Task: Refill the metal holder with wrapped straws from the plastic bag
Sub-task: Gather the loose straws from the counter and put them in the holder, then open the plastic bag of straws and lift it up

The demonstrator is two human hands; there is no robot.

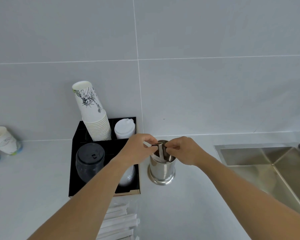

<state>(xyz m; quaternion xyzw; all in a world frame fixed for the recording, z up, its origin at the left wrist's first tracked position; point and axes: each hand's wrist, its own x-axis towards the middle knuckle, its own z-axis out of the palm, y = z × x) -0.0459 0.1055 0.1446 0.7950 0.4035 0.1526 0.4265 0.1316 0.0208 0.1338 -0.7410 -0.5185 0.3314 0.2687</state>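
Note:
A shiny metal holder (pixel 161 170) stands upright on the white counter, just right of the black organiser. Both hands meet over its mouth. My left hand (pixel 138 147) and my right hand (pixel 181 150) each pinch a wrapped straw (pixel 161 151) that leans down into the holder. A thin dark edge shows between the fingertips; what it is I cannot tell. The clear plastic bag of wrapped straws (pixel 119 220) lies on the counter near the bottom edge, partly hidden under my left forearm.
A black organiser (pixel 76 170) holds a stack of paper cups (pixel 93 116), white lids (pixel 124 129) and black lids (pixel 90 161). A steel sink (pixel 267 163) lies at the right. Paper cups (pixel 3 140) stand at the far left. A tiled wall rises behind.

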